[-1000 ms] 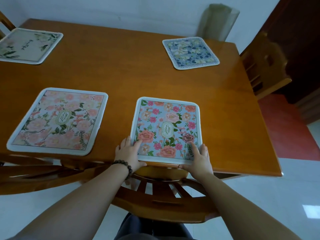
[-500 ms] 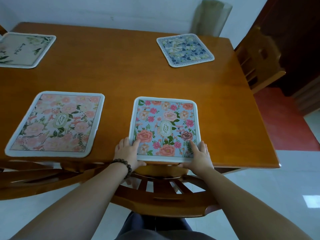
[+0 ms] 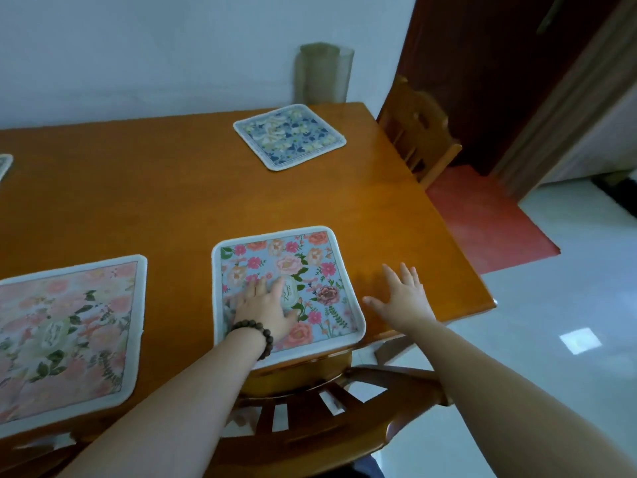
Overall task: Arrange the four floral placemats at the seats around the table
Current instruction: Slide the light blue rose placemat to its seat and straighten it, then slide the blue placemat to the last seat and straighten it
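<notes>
Fingers flat — left hand [image 3: 267, 310] on blue placemat [image 3: 303, 270] | right hand [image 3: 405, 298] spread — beside it

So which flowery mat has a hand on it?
The blue placemat with pink roses, nearest the person. The left hand lies flat on it. The pink placemat and the far blue-and-white placemat are untouched; the right hand is beside it.

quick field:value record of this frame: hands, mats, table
left hand: flat on the blue floral placemat, fingers straight
right hand: spread open beside that mat, over bare table; contact unclear
pink floral placemat: near edge, left of the blue one
navy floral placemat: far side, slightly skewed
fourth mat: only a corner visible at left edge
chair: at right end
</notes>
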Demonstrator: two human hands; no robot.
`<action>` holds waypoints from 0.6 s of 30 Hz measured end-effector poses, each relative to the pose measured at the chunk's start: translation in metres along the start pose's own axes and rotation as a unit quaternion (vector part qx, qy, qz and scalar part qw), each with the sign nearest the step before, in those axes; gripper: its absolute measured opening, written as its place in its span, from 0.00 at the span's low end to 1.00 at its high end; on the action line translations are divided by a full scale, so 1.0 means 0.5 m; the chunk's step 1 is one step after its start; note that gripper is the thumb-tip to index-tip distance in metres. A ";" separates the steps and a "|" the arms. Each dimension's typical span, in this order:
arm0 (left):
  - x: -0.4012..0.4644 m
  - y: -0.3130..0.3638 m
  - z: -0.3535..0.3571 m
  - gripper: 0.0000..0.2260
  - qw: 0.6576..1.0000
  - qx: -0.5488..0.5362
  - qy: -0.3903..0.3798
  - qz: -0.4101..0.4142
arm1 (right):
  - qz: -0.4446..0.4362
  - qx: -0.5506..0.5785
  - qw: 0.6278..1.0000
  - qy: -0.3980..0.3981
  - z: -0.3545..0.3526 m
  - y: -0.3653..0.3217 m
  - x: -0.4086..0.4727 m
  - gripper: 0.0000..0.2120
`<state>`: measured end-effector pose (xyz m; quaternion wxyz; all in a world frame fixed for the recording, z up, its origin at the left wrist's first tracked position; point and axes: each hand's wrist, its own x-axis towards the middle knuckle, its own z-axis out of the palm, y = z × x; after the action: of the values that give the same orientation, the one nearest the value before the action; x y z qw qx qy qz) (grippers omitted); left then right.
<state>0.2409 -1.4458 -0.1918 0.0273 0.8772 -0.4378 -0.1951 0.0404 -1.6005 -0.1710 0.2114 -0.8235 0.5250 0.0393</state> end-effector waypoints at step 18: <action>0.096 0.461 -0.001 0.34 0.983 0.031 -0.007 0.183 | 0.069 -0.009 0.994 0.084 -0.167 0.356 0.005 0.35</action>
<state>0.0925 -1.6250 -0.1563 0.0323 0.7811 -0.5971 -0.1797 -0.1286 -1.6991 -0.1503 0.1556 -0.7875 0.5963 -0.0106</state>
